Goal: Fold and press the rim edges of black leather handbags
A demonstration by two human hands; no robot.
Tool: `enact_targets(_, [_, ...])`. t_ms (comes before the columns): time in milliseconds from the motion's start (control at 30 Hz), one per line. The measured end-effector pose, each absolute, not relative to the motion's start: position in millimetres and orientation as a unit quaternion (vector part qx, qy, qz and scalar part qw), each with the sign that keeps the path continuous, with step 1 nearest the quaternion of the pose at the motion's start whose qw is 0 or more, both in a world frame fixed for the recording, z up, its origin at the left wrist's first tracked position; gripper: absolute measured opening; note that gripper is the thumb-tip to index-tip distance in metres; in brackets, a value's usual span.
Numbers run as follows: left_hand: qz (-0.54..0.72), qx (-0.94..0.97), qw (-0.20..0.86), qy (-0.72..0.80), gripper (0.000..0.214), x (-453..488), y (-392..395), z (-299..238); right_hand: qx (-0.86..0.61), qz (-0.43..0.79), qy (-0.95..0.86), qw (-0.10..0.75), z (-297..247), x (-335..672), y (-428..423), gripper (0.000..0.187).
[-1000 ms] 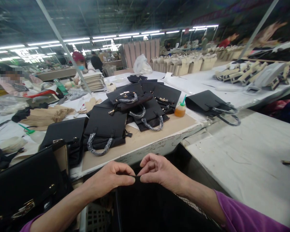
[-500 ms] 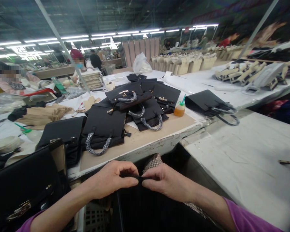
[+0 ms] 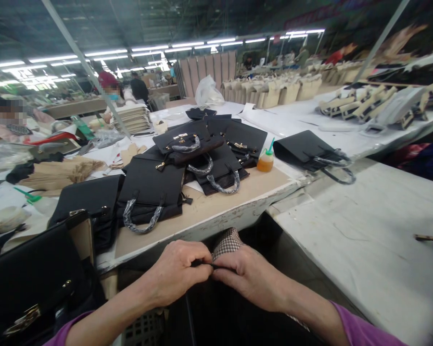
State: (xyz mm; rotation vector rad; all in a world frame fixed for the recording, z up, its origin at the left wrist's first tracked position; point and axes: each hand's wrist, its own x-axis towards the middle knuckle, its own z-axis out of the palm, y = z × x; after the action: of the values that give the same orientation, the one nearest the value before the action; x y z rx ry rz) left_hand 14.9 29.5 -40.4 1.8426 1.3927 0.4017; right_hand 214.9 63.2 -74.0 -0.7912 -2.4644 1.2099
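Observation:
Over my lap, both hands pinch the thin top edge of a black bag, its shape mostly lost in the dark. Thumb and fingers of my left hand close on that edge from the left. Right beside it, my right hand grips the same edge, the fingertips of both nearly touching. Behind my right hand shows a piece of checked cloth. To the left stands a black handbag with a gold clasp.
Black handbags with wrapped handles are heaped on the worktable. A bottle of amber liquid stands by them, and another black bag lies farther right. A pale side table is at my right; a plastic crate is below left.
My left hand has shifted slightly right along the bag's edge, closer against my right hand, and its fingers curl more. The view has turned slightly.

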Motion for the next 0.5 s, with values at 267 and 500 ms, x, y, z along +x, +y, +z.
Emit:
enact_targets(267, [0.135,0.617,0.523,0.572,0.014,3,40,-44,-0.273,0.407,-0.862,0.131,-68,219,61,0.033])
enact_targets(500, [0.022,0.802,0.285,0.524,0.026,15,28,-13,-0.287,0.339,-0.886,0.137,-65,215,60,0.028])
